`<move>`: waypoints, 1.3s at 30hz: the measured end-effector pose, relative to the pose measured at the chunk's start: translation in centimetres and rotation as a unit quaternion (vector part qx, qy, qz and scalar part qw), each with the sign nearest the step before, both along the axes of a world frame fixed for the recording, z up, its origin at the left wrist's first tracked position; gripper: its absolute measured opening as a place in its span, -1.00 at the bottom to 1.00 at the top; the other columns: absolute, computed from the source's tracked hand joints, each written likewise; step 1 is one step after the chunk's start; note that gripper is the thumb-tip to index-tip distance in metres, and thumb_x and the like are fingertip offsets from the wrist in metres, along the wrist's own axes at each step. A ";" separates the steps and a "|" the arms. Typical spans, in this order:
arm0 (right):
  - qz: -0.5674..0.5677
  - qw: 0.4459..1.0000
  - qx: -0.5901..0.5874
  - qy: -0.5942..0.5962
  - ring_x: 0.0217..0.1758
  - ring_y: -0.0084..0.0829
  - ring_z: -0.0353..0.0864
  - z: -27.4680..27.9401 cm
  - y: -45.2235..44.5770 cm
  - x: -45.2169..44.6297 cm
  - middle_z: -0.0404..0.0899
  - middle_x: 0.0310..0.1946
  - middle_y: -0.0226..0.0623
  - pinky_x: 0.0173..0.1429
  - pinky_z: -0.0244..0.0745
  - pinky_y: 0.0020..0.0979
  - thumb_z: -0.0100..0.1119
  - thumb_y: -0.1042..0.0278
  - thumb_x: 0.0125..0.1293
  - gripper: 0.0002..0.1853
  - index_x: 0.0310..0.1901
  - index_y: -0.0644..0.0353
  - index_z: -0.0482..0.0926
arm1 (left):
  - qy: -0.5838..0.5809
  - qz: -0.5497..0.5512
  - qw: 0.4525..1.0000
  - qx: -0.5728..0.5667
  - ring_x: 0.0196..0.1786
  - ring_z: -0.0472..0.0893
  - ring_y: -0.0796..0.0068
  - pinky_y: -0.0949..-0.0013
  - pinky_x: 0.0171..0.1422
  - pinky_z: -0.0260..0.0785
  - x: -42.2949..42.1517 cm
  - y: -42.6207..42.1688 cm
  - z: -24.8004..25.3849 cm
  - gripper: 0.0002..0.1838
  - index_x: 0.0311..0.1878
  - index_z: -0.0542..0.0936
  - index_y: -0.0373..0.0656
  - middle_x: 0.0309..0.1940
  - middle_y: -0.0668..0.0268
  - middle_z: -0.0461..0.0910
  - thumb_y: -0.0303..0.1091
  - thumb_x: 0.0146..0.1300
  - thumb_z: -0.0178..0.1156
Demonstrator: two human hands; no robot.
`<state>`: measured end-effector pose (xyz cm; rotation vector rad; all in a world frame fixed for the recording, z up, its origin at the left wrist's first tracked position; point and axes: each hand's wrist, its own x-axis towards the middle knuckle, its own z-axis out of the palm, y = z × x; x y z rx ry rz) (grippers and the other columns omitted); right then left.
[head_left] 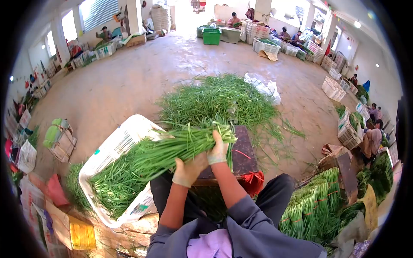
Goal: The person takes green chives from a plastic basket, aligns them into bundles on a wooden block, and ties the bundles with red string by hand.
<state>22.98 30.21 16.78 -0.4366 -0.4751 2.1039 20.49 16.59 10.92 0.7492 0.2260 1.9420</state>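
Note:
Both my hands are wrapped round one thick bunch of long green stalks (pixel 172 148) above a dark wooden block (pixel 244 150). My left hand (pixel 189 170) holds the middle of the bunch from below. At the pale cut ends, my right hand (pixel 218 148) closes round the stalks. The leafy end points left over a white plastic basket (pixel 103 148) full of loose green stalks. Red ties (pixel 251 182) hang at the block's front edge. Beyond the block, a large heap of loose stalks (pixel 215 99) lies on the floor.
Tied green bundles (pixel 312 206) are stacked at my lower right, near a cardboard box (pixel 340 165). A white plastic bag (pixel 264 88) lies behind the heap. A person (pixel 372 139) sits at the right. Farther off are a green crate (pixel 211 36) and other seated people.

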 end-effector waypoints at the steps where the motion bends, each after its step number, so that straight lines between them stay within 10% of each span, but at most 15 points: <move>1: 0.033 0.998 0.038 0.029 0.08 -0.33 0.59 -0.5 -0.6 1.6 0.56 0.06 -0.31 0.12 0.61 -0.24 0.27 0.63 0.24 -0.48 0.23 0.13 0.43 | -0.030 0.075 0.997 0.007 0.52 0.17 -0.06 -0.17 0.58 -0.01 -0.2 0.4 2.1 0.01 0.55 0.10 -0.11 0.52 -0.03 0.10 0.52 0.29 -0.14; 4: 0.097 0.987 0.112 0.064 0.11 -0.34 0.58 -2.2 -2.4 6.8 0.54 0.09 -0.30 0.17 0.59 -0.25 0.29 0.65 0.21 -0.40 0.29 0.13 0.37 | -0.170 0.250 0.950 -0.078 0.41 0.35 0.03 -0.17 0.52 0.12 -1.3 0.9 2.7 -0.08 0.46 0.29 -0.13 0.39 0.05 0.35 0.45 0.30 -0.05; 9: 0.260 0.875 0.407 -0.025 0.32 -0.39 0.46 -6.8 -1.9 14.2 0.42 0.31 -0.22 0.42 0.38 -0.30 0.45 0.67 0.07 -0.03 0.49 0.18 0.09 | -0.179 0.315 0.925 -0.118 -0.17 0.65 0.10 -0.05 0.01 0.58 -3.0 -0.5 2.3 -0.49 0.22 0.51 -0.18 -0.25 0.22 0.64 -0.38 0.16 0.24; 12: 0.393 0.843 0.366 -0.011 0.39 -0.32 0.40 -4.1 3.0 17.0 0.32 0.39 -0.13 0.46 0.32 -0.24 0.41 0.60 0.12 -0.15 0.44 0.25 0.18 | -0.125 0.318 0.928 -0.151 -0.24 0.62 0.21 0.08 0.01 0.55 -4.0 -2.7 3.5 -0.57 0.11 0.56 -0.12 -0.29 0.24 0.63 -0.36 0.11 0.27; 16: 0.241 0.822 0.490 -0.163 0.26 -0.37 0.53 -1.6 5.3 16.0 0.43 0.28 -0.11 0.30 0.47 -0.29 0.33 0.53 0.24 -0.39 0.32 0.30 0.36 | -0.094 0.281 0.948 -0.118 -0.22 0.64 0.27 0.15 0.02 0.55 -3.6 -2.4 4.6 -0.63 0.03 0.58 -0.13 -0.27 0.28 0.64 -0.42 0.10 0.28; 21: 0.069 0.603 0.751 -0.259 -0.03 -0.06 0.64 3.6 -1.3 12.0 0.60 -0.05 0.02 0.05 0.56 -0.30 0.38 0.28 0.25 -0.54 0.12 0.26 0.51 | -0.066 0.256 0.941 -0.212 -0.16 0.67 0.15 0.09 0.01 0.59 -1.4 -0.6 4.8 -0.72 -0.04 0.60 -0.26 -0.22 0.13 0.67 -0.37 0.19 0.27; 25: 0.074 0.607 0.755 -0.236 -0.20 0.06 0.61 0.4 0.2 13.9 0.59 -0.36 -0.05 -0.17 0.53 -0.11 0.18 0.21 0.38 -0.79 -0.21 0.20 0.55 | -0.072 0.318 0.924 -0.201 -0.20 0.67 0.19 0.12 -0.01 0.58 -2.7 -2.3 4.2 -0.73 -0.07 0.62 -0.21 -0.25 0.22 0.68 -0.29 0.22 0.28; 32: 0.329 0.534 0.720 -0.295 -0.25 0.05 0.63 -11.5 0.8 21.8 0.61 -0.41 0.00 -0.19 0.52 -0.14 0.08 0.19 0.43 -0.78 -0.18 0.18 0.57 | -0.033 0.338 0.915 -0.217 -0.27 0.64 0.22 0.16 -0.11 0.55 -8.3 -6.6 2.6 -0.77 -0.20 0.60 -0.24 -0.32 0.18 0.66 -0.26 0.22 0.26; 35: 0.466 0.315 0.733 -0.383 -0.21 -0.02 0.68 -12.7 0.5 22.4 0.66 -0.32 -0.05 -0.08 0.53 -0.06 0.12 -0.03 0.36 -0.65 -0.18 0.11 0.66 | -0.043 0.355 0.911 -0.204 -0.27 0.64 0.22 0.15 -0.11 0.55 -8.4 -6.4 3.3 -0.76 -0.22 0.60 -0.24 -0.33 0.19 0.65 -0.24 0.23 0.27; 39: 0.362 0.476 0.732 -0.326 -0.25 -0.12 0.67 -12.7 2.1 20.9 0.68 -0.34 -0.14 -0.09 0.54 -0.18 0.16 0.06 0.35 -0.70 -0.28 0.15 0.68 | -0.018 0.398 0.892 -0.215 -0.33 0.66 0.25 0.20 -0.16 0.58 -7.2 -6.6 5.7 -0.78 -0.23 0.63 -0.27 -0.36 0.19 0.66 -0.30 0.20 0.31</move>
